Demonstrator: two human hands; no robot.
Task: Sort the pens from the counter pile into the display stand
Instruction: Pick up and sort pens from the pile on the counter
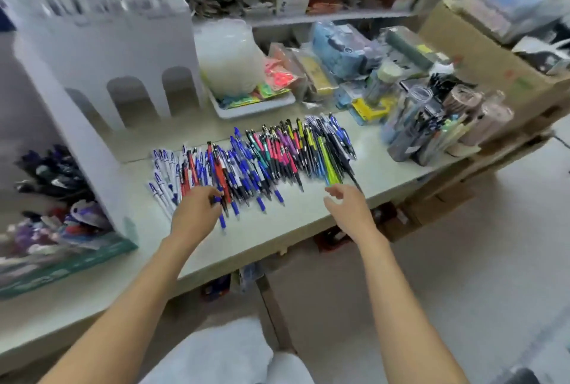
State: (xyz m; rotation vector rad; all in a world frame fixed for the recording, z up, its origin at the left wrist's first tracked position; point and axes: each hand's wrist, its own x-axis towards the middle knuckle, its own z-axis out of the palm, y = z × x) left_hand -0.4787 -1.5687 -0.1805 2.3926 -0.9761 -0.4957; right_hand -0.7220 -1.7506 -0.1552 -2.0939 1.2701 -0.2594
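Though blur softens everything, the pens read clearly as a wide, loose pile spread across the middle of the table. White-and-blue ones lie at the left end, blue and red ones next, pink, purple and black toward the centre, and green and light blue at the right. The left grip rests on the near left part of the pile, its fingers curled down over the near ends of some blue and red pens; whether it has one pinched I cannot tell. The right grip hovers just near of the pile's right end, by the green pens, fingers spread and loosely bent, holding nothing. The display stand, white with arched openings, stands at the left of the table, just beside the pile's left end, and its near side compartments hold blurred pens. Beyond the pile sits a white tray of packets. To the right, clear tubs of pens stand before a cardboard box.
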